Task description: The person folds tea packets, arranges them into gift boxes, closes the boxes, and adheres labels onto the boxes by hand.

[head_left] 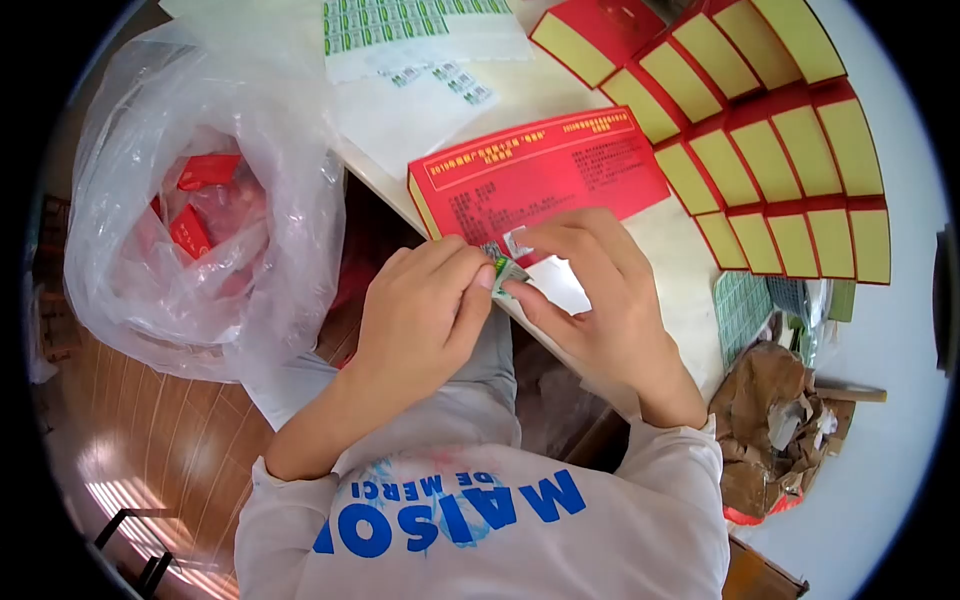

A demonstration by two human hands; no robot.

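Your white shirt (480, 520), printed in blue, lies nearest, and beyond it two hands work above the table edge. Your left hand (425, 300) is curled nearly closed, pinching one small label piece (507, 274) between thumb and forefinger. Your right hand (600, 295) is partly open, thumb and forefinger parted beside that piece; whether its thumb touches it, you can't tell from here. The piece is green and white, bent, too small to read.

Just past your fingers, one red box (540, 165) lies on the white table (675, 240), with gold lettering along its far edge, dark print below and a pale yellow end. More than a dozen boxes (760, 155) with yellow sides stand in rows to the right. One sheet of green labels (390, 25) lies at the far side. On your left, one clear plastic bag (290, 200) holds at least two red pieces (190, 230).
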